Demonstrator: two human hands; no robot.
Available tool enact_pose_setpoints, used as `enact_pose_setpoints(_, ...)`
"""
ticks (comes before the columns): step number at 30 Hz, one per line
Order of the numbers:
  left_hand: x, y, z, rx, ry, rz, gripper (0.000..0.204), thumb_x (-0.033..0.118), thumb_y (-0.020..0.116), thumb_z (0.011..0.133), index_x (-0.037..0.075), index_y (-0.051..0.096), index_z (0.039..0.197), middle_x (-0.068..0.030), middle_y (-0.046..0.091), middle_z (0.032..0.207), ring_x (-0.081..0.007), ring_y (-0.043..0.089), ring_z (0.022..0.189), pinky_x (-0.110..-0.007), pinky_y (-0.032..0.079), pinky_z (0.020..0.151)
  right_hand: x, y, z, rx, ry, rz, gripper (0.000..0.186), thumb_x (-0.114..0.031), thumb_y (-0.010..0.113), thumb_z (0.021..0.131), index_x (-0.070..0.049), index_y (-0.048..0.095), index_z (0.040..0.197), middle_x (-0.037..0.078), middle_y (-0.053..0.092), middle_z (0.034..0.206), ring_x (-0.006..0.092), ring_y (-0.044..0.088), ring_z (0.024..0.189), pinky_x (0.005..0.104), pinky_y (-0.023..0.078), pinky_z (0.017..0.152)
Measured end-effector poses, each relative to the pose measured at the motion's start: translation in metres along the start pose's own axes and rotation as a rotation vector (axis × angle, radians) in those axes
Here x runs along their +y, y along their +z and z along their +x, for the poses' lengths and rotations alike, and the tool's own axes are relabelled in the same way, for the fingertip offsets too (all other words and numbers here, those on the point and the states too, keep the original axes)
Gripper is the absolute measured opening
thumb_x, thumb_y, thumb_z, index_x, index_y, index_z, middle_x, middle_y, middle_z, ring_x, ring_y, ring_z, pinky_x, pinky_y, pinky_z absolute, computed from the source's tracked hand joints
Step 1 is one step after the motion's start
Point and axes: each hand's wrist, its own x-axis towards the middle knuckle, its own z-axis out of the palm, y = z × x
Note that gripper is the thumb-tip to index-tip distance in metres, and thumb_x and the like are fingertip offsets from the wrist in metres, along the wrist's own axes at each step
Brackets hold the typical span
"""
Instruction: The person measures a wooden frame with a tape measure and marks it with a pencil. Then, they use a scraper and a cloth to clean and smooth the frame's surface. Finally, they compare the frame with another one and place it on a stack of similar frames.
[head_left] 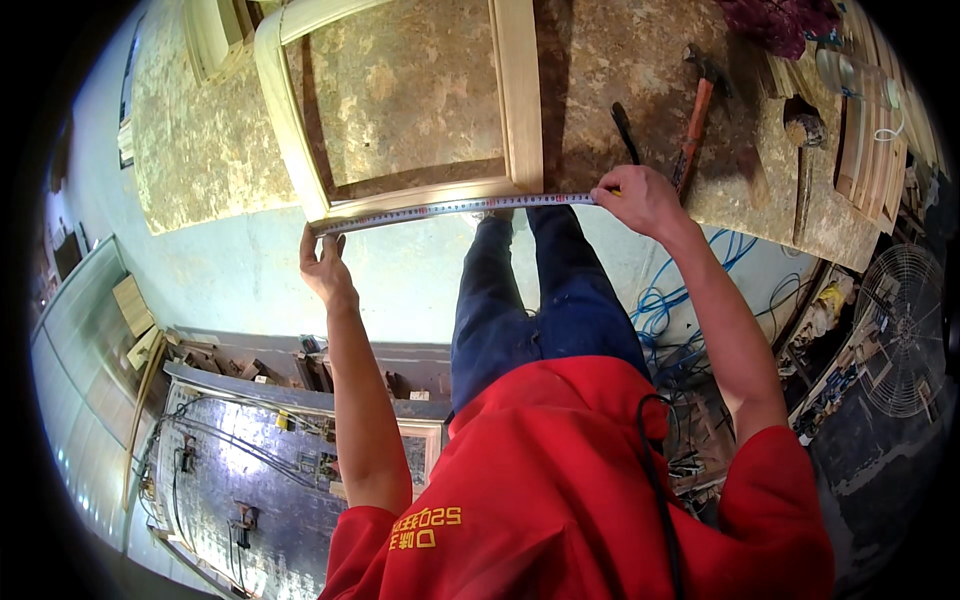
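Note:
A pale wooden frame (520, 90) lies on a mottled board (180, 150). A tape measure's blade (470, 205) stretches along the frame's near edge. My left hand (326, 265) pinches the blade's end at the frame's near left corner. My right hand (640, 202) is closed round the tape measure's case, mostly hidden by the fingers, just right of the frame. A hammer (692, 130) with an orange handle and a dark slim tool (624, 132) lie beyond my right hand.
Wood strips (865, 180) and purple cloth (775, 25) are at the back right. Blue hoses (660, 300) lie below the board's edge. A large fan (900, 330) stands at the right. A metal-topped machine table (245, 470) with cables is at the lower left.

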Motion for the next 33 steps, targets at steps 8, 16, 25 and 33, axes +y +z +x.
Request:
enact_pose_setpoints(8, 0.013, -0.013, -0.018, -0.002, 0.006, -0.131, 0.056, 0.030, 0.046, 0.112, 0.001, 0.038, 0.159, -0.0196, 0.050, 0.153, -0.0379, 0.060, 0.132, -0.048, 0.049, 0.110, -0.007, -0.011, -0.031, 0.077, -0.125, 0.203, 0.032, -0.034, 0.076, 0.092, -0.005, 0.075, 0.106, 0.014, 0.074, 0.091, 0.0337, 0.073, 0.089, 0.0421, 0.056, 0.077)
enact_pose_setpoints(16, -0.015, -0.033, -0.001, 0.052, 0.101, 0.183, 0.056, 0.022, 0.067, 0.101, -0.003, 0.050, 0.148, -0.0175, 0.057, 0.145, -0.0302, 0.060, 0.128, -0.043, 0.050, 0.108, 0.103, -0.062, -0.050, 0.615, 0.155, 0.424, 0.036, -0.035, 0.071, 0.102, -0.003, 0.063, 0.116, 0.008, 0.068, 0.079, 0.0179, 0.066, 0.076, 0.0346, 0.052, 0.071)
enact_pose_setpoints(25, 0.027, 0.026, 0.070, 0.049, 0.265, 0.547, 0.070, 0.037, 0.075, 0.097, -0.003, 0.048, 0.148, -0.0236, 0.054, 0.143, -0.0370, 0.054, 0.133, -0.045, 0.046, 0.110, 0.224, -0.151, 0.022, 0.777, 0.305, -0.156, 0.035, -0.038, 0.064, 0.103, -0.005, 0.062, 0.115, 0.018, 0.072, 0.101, 0.0394, 0.070, 0.098, 0.0493, 0.053, 0.080)
enact_pose_setpoints(33, 0.070, 0.056, 0.098, 0.004, 0.064, 0.741, 0.056, 0.030, 0.082, 0.081, -0.002, 0.058, 0.120, -0.0188, 0.069, 0.104, -0.0322, 0.068, 0.097, -0.045, 0.053, 0.087, 0.106, -0.122, 0.041, 0.598, -0.127, -0.029, 0.030, -0.018, 0.072, 0.091, -0.004, 0.063, 0.116, 0.019, 0.064, 0.113, 0.0408, 0.060, 0.108, 0.0501, 0.049, 0.093)
